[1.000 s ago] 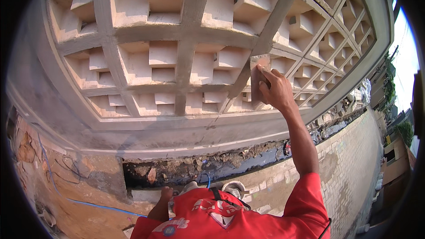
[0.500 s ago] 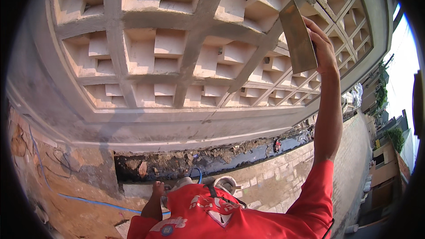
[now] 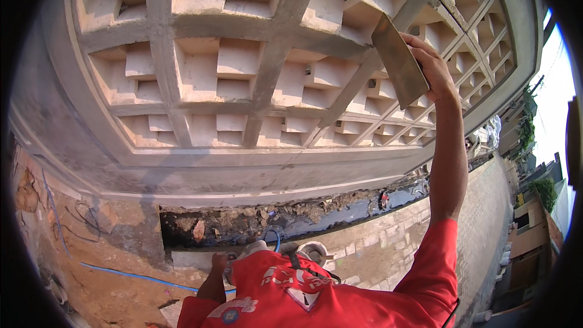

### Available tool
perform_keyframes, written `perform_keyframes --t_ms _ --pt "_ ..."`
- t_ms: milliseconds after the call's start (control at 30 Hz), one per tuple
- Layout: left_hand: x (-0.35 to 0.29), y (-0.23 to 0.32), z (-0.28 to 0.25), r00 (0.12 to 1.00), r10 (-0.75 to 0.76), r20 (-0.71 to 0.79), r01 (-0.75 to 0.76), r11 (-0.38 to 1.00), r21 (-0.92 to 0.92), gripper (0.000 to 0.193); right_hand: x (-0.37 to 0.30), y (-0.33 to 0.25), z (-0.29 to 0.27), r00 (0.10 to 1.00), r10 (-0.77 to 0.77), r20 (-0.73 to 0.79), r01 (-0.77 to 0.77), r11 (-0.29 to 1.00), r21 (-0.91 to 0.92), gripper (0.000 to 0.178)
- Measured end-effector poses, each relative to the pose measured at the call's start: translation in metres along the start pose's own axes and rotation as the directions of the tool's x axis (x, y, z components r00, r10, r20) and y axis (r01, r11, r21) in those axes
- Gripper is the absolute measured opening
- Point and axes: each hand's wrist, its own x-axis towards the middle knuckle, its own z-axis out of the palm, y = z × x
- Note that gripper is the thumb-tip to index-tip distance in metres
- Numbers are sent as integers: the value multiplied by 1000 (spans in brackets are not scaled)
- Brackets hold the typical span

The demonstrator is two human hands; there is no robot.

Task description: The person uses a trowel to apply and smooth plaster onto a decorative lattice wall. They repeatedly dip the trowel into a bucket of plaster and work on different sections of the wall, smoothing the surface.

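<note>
My right hand (image 3: 432, 68) is raised high, fingers closed round the back of a plastering trowel (image 3: 398, 61). The trowel's flat rectangular blade is tilted, its upper end close to a mortared rib of the openwork block wall (image 3: 291, 41). Whether the blade touches the rib I cannot tell. Low beside my body hangs my left hand (image 3: 220, 260), small in view, its fingers too unclear to read.
A trench (image 3: 243, 222) with dark water and rubble runs along the wall's foot. Near my body stands a round bucket (image 3: 313, 251). A blue hose (image 3: 139, 275) crosses the dirt at left; a paved path (image 3: 395, 231) stretches right.
My right hand and the trowel have shifted slightly left and down, and the blade has tilted more. My left hand has dropped a little.
</note>
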Motion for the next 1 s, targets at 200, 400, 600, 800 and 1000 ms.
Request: perform_keyframes --t_ms 200,400,600,800,1000 --pt "14 -15 27 886 -457 81 350 542 -764 19 12 -1 -6 995 -15 97 20 999 -42 36" --pt "28 -27 37 862 -505 42 401 629 -666 22 12 -8 -4 995 27 94 -27 1000 -3 35" --pt "30 -21 28 855 -511 93 458 657 -599 28 15 -13 -3 967 -53 250 29 995 99 35" --pt "28 -9 4 944 -302 133 327 911 -251 33 -23 22 -9 928 -343 144 189 769 610 41" --pt "4 -31 -13 969 16 246 -88 954 286 28 -49 91 50 929 -369 -7 308 766 564 73"
